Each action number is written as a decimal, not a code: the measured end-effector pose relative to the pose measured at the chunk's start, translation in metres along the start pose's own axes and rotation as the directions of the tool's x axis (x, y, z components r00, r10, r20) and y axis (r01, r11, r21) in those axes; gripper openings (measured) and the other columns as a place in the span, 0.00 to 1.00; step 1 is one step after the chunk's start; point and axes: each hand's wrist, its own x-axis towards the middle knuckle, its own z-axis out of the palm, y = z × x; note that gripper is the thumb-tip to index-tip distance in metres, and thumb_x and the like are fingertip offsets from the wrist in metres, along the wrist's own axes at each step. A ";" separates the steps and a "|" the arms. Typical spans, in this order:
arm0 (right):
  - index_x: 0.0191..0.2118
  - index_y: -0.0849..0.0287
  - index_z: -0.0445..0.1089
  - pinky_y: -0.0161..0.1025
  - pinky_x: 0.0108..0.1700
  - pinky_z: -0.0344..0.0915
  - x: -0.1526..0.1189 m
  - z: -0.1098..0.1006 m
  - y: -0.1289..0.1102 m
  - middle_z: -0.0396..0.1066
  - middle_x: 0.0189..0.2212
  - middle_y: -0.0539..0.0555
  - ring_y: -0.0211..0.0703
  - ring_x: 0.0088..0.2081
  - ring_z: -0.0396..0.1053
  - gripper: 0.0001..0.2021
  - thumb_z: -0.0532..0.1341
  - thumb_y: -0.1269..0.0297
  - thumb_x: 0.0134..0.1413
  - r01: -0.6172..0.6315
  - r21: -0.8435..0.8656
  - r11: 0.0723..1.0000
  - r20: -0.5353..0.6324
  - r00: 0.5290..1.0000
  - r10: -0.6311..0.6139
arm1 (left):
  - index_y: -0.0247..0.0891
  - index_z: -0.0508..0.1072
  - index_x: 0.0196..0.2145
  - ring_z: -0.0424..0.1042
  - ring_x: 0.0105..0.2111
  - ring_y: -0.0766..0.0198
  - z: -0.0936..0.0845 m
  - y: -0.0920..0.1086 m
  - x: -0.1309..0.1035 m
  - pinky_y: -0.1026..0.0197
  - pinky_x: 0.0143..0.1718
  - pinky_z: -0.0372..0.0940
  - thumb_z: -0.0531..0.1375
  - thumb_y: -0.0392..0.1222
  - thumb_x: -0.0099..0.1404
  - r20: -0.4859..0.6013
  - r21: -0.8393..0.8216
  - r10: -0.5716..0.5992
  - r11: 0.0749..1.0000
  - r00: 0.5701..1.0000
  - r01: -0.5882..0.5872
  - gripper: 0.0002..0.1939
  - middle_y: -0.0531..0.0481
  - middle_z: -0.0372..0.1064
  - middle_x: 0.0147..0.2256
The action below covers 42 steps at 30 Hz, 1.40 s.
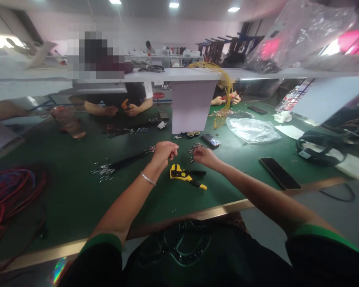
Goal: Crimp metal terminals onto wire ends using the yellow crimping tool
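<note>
My left hand is raised over the bench with its fingers pinched together; whatever they hold is too small to make out. Beside a small pile of tiny metal parts, my right hand reaches down with thumb and fingertips drawn together, and I cannot see what lies between them. Below and between both hands rests a yellow and black plier-type hand tool, which neither hand touches. A bundle of black wires with pale ends lies left of my left hand.
Red cables are coiled at the left. A phone, a black bag and a clear plastic bag lie to the right. An upright panel supports a shelf ahead. Two people work across the bench, one near yellow wires.
</note>
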 end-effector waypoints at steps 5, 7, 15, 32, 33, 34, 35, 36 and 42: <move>0.27 0.61 0.73 0.35 0.37 0.68 -0.023 0.010 -0.003 0.74 0.24 0.48 0.38 0.29 0.71 0.10 0.57 0.80 0.39 0.073 -0.102 0.992 0.165 0.985 -0.056 | 0.32 0.69 0.20 0.54 0.10 0.75 -0.014 0.011 0.005 0.67 0.13 0.48 0.62 0.30 0.51 -0.045 -0.084 0.039 0.996 0.998 -0.043 0.05 0.56 0.62 0.12; 0.27 0.61 0.73 0.35 0.38 0.69 -0.022 0.017 -0.002 0.75 0.25 0.49 0.38 0.29 0.71 0.12 0.55 0.80 0.39 0.071 -0.122 0.990 0.203 0.978 -0.046 | 0.32 0.69 0.20 0.54 0.10 0.75 -0.017 0.015 0.006 0.67 0.13 0.48 0.61 0.30 0.51 -0.046 -0.112 0.043 0.992 0.998 -0.048 0.05 0.56 0.62 0.12; 0.32 0.62 0.74 0.41 0.40 0.70 0.016 0.017 0.001 0.76 0.28 0.54 0.43 0.33 0.73 0.13 0.55 0.78 0.42 0.033 -0.245 0.969 0.113 0.994 -0.005 | 0.32 0.68 0.19 0.54 0.10 0.75 -0.023 0.014 0.012 0.68 0.13 0.47 0.62 0.31 0.48 -0.051 -0.167 0.030 0.985 0.998 -0.038 0.04 0.56 0.61 0.12; 0.52 0.64 0.66 0.51 0.54 0.59 -0.077 0.026 -0.012 0.66 0.49 0.64 0.55 0.50 0.62 0.25 0.64 0.62 0.45 0.408 -0.453 0.793 0.368 0.895 -0.251 | 0.31 0.71 0.21 0.55 0.10 0.75 -0.028 0.011 0.013 0.68 0.12 0.48 0.63 0.34 0.47 -0.054 -0.111 0.048 0.992 0.997 -0.054 0.04 0.55 0.63 0.13; 0.50 0.63 0.67 0.50 0.53 0.59 -0.075 0.025 -0.010 0.67 0.47 0.63 0.54 0.49 0.63 0.23 0.64 0.65 0.45 0.395 -0.441 0.806 0.352 0.902 -0.249 | 0.31 0.71 0.21 0.54 0.09 0.75 -0.025 0.011 0.010 0.68 0.12 0.48 0.63 0.34 0.48 -0.057 -0.100 0.045 0.994 0.997 -0.050 0.03 0.55 0.63 0.13; 0.48 0.63 0.68 0.50 0.52 0.60 -0.073 0.024 -0.008 0.68 0.45 0.61 0.53 0.47 0.64 0.21 0.63 0.67 0.44 0.387 -0.426 0.818 0.342 0.906 -0.250 | 0.31 0.71 0.21 0.54 0.09 0.74 -0.022 0.013 0.007 0.68 0.11 0.48 0.62 0.34 0.48 -0.059 -0.089 0.041 0.995 0.997 -0.046 0.03 0.55 0.63 0.12; 0.47 0.63 0.69 0.50 0.51 0.60 -0.070 0.023 -0.005 0.69 0.43 0.61 0.53 0.46 0.64 0.21 0.63 0.68 0.43 0.385 -0.410 0.827 0.336 0.906 -0.255 | 0.31 0.71 0.20 0.54 0.09 0.74 -0.019 0.014 0.004 0.68 0.11 0.48 0.62 0.34 0.48 -0.059 -0.076 0.039 0.996 0.997 -0.043 0.03 0.55 0.63 0.12; 0.46 0.63 0.69 0.49 0.51 0.61 -0.068 0.022 -0.004 0.69 0.42 0.60 0.52 0.45 0.64 0.20 0.63 0.68 0.43 0.391 -0.399 0.830 0.336 0.904 -0.264 | 0.31 0.71 0.20 0.54 0.09 0.74 -0.015 0.016 0.001 0.68 0.11 0.48 0.62 0.34 0.48 -0.059 -0.063 0.038 0.997 0.998 -0.042 0.04 0.55 0.63 0.12; 0.45 0.62 0.69 0.43 0.41 0.65 -0.062 0.005 0.004 0.71 0.36 0.55 0.46 0.37 0.68 0.19 0.61 0.62 0.45 0.051 0.095 0.994 0.274 0.959 -0.075 | 0.32 0.71 0.23 0.54 0.11 0.75 0.001 0.023 -0.019 0.69 0.13 0.48 0.61 0.36 0.52 -0.073 0.092 0.095 0.992 0.993 -0.088 0.04 0.56 0.63 0.13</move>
